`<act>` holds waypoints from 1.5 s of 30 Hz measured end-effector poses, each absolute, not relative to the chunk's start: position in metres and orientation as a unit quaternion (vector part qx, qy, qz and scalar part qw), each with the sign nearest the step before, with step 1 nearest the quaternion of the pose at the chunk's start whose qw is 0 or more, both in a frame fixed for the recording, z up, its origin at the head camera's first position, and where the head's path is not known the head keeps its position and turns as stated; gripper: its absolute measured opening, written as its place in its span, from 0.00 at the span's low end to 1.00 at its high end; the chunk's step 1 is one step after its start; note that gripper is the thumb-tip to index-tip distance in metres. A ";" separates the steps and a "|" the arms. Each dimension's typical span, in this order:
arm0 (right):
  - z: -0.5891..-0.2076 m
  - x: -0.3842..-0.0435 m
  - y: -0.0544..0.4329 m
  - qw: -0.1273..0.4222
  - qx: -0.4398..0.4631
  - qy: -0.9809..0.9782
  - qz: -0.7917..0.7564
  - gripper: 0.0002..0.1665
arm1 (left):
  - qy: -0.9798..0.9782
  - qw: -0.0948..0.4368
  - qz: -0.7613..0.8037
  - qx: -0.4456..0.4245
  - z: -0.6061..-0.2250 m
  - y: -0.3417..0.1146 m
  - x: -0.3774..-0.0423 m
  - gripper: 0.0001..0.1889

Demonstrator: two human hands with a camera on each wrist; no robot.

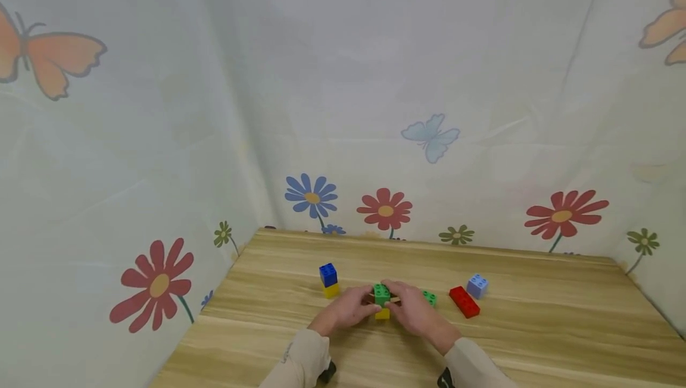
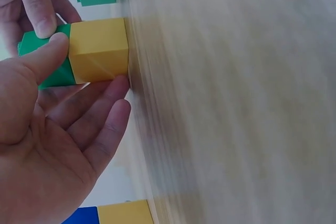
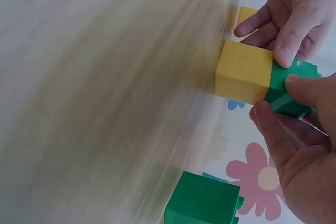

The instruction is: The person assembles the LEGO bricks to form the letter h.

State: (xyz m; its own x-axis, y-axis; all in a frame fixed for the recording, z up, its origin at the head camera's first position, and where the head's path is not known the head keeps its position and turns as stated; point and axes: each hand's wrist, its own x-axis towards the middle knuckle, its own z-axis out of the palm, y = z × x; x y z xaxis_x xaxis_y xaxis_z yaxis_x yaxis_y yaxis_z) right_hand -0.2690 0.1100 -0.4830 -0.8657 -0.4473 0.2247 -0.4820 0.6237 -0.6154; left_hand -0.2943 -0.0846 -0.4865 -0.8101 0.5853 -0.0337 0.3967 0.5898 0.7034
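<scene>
A green toy brick (image 1: pixel 382 293) sits on top of a yellow toy brick (image 1: pixel 382 314), which stands on the wooden table (image 1: pixel 268 328). With thumb and fingers, my left hand (image 1: pixel 349 306) grips the green brick from the left. Opposite it, my right hand (image 1: pixel 417 310) pinches the same brick from the right. Both thumbs lie on its near side, as the left wrist view shows on the green brick (image 2: pixel 59 74). The yellow brick (image 3: pixel 244 72) meets the green one with no visible gap.
To the left stands a dark blue brick (image 1: pixel 328 275) on another yellow brick (image 1: pixel 331 291). Another green brick (image 1: pixel 430 298) is partly hidden behind my right hand. Farther right lie a long red brick (image 1: pixel 464 302) and a light blue brick (image 1: pixel 477 286). A printed cloth (image 1: pixel 343 108) hangs behind the table.
</scene>
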 end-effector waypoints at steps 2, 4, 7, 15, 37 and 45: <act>-0.482 -0.270 0.108 0.018 0.252 -0.902 0.351 0.27 | 0.883 0.134 0.357 0.272 -0.486 -0.085 -0.294 0.15; -0.481 -0.271 0.108 0.015 0.247 -0.902 0.355 0.27 | 0.884 0.134 0.359 0.270 -0.486 -0.085 -0.293 0.15; -0.480 -0.272 0.108 0.009 0.242 -0.899 0.364 0.27 | 0.883 0.130 0.360 0.270 -0.486 -0.084 -0.292 0.15; -0.482 -0.271 0.111 0.010 0.243 -0.901 0.360 0.30 | 0.879 0.137 0.377 0.257 -0.486 -0.083 -0.289 0.15; -0.458 -0.250 0.144 0.059 0.218 -0.919 0.323 0.26 | 0.889 0.088 0.398 0.211 -0.481 -0.112 -0.276 0.20; -0.456 -0.243 0.168 0.104 0.208 -0.926 0.298 0.26 | 0.892 0.051 0.384 0.234 -0.486 -0.132 -0.271 0.17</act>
State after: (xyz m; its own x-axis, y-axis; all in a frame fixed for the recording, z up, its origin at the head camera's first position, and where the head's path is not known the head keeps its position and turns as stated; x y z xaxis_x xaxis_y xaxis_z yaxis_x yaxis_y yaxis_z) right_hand -0.2426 0.1684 -0.4565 -0.8916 -0.3233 0.3169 -0.4475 0.7355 -0.5086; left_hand -0.2712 -0.1318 -0.4857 -0.8851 0.4570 0.0881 0.3783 0.5962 0.7082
